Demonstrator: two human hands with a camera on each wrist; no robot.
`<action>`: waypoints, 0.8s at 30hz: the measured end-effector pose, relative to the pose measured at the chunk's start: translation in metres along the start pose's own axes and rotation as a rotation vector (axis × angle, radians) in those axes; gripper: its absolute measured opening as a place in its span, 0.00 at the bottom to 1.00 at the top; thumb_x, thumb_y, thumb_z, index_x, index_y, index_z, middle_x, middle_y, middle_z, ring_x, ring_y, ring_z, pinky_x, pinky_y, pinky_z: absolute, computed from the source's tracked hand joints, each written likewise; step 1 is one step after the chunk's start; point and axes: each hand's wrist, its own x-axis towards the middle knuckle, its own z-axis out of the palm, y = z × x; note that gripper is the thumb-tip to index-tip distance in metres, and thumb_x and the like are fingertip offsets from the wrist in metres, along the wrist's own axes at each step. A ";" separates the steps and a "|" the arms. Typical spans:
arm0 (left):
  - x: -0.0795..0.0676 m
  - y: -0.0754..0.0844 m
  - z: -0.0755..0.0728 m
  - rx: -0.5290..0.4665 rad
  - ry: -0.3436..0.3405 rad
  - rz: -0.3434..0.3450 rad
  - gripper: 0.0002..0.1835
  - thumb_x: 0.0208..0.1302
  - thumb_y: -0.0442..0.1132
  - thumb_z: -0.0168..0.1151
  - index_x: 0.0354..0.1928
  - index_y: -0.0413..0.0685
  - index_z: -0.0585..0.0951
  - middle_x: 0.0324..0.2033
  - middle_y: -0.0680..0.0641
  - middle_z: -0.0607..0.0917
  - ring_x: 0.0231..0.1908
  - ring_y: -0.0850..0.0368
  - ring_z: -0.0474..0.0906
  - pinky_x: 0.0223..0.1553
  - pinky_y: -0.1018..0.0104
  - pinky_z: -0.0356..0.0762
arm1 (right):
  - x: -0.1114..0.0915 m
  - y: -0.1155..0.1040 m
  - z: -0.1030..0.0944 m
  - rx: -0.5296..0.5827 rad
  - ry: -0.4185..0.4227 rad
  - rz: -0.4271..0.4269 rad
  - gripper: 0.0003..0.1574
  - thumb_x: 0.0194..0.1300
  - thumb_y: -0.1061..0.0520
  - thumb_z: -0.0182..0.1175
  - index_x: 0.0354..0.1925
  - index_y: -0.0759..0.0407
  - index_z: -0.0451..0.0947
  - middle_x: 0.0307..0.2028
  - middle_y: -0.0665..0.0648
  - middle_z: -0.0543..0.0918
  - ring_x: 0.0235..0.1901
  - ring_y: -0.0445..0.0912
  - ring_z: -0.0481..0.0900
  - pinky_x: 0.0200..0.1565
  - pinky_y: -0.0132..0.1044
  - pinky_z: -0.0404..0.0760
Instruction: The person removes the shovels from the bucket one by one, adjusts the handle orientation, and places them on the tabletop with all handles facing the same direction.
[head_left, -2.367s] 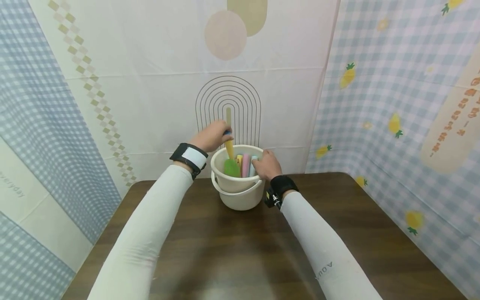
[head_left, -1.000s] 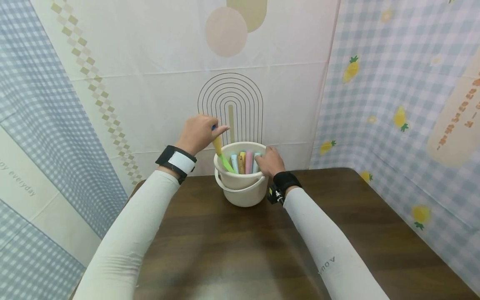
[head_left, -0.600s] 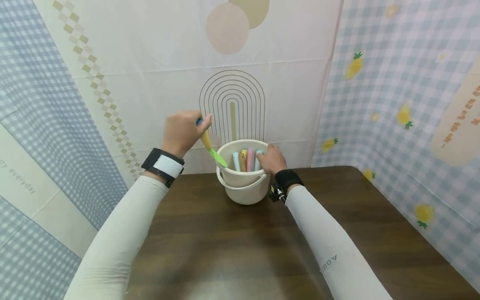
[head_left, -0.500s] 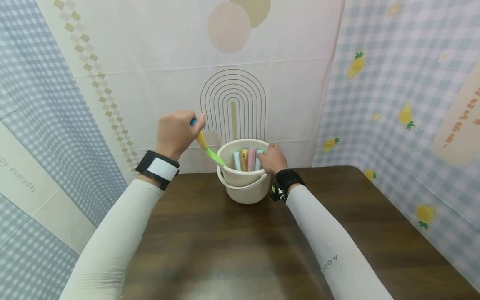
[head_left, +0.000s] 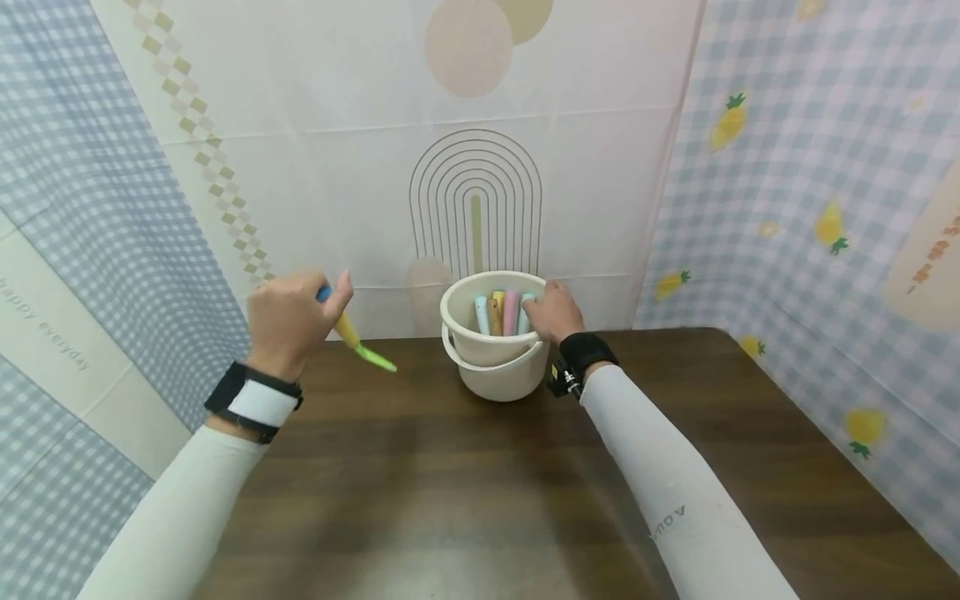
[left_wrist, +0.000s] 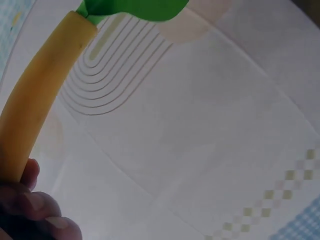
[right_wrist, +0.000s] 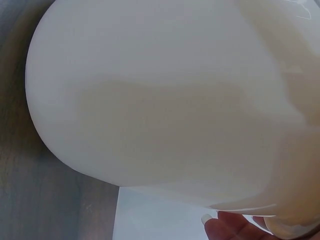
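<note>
Here, the left hand (head_left: 292,321) grips a yellow-handled tool (head_left: 346,331) left of the white bucket (head_left: 501,382), a gap between; the right hand (head_left: 557,313) pinches that bucket's rim near the back edge of the table (head_left: 450,475), which stretches wide in front

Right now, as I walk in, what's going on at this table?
A person's left hand holds a tool with a yellow handle, blue end and green head. It is clear of the round, cream-coloured bucket, to the person's left. The right hand grips the bucket's rim; the bucket stands on a dark brown, wood-look table. Inside, stick-like pieces in pale blue, yellow, brown and pink poke up, their lower ends hidden.
</note>
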 end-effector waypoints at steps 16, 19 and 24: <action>-0.103 -0.023 -0.030 0.094 -0.063 -0.093 0.29 0.68 0.45 0.48 0.07 0.50 0.57 0.06 0.52 0.57 0.11 0.58 0.48 0.12 0.67 0.41 | -0.004 -0.005 -0.006 -0.005 0.014 -0.024 0.47 0.75 0.46 0.51 0.77 0.75 0.53 0.77 0.73 0.60 0.75 0.65 0.63 0.76 0.58 0.62; -0.114 -0.025 -0.034 0.094 -0.048 -0.109 0.28 0.67 0.45 0.49 0.07 0.51 0.57 0.06 0.52 0.56 0.11 0.58 0.48 0.12 0.67 0.40 | -0.004 -0.005 -0.005 -0.006 0.009 -0.015 0.47 0.75 0.46 0.51 0.77 0.75 0.53 0.77 0.72 0.59 0.75 0.65 0.62 0.76 0.58 0.62; -0.131 -0.027 -0.041 0.109 -0.029 -0.137 0.28 0.66 0.45 0.51 0.08 0.52 0.56 0.07 0.52 0.57 0.11 0.59 0.48 0.11 0.68 0.40 | -0.005 -0.004 -0.003 0.004 0.004 -0.011 0.47 0.74 0.45 0.52 0.77 0.74 0.53 0.78 0.72 0.59 0.75 0.65 0.62 0.76 0.59 0.62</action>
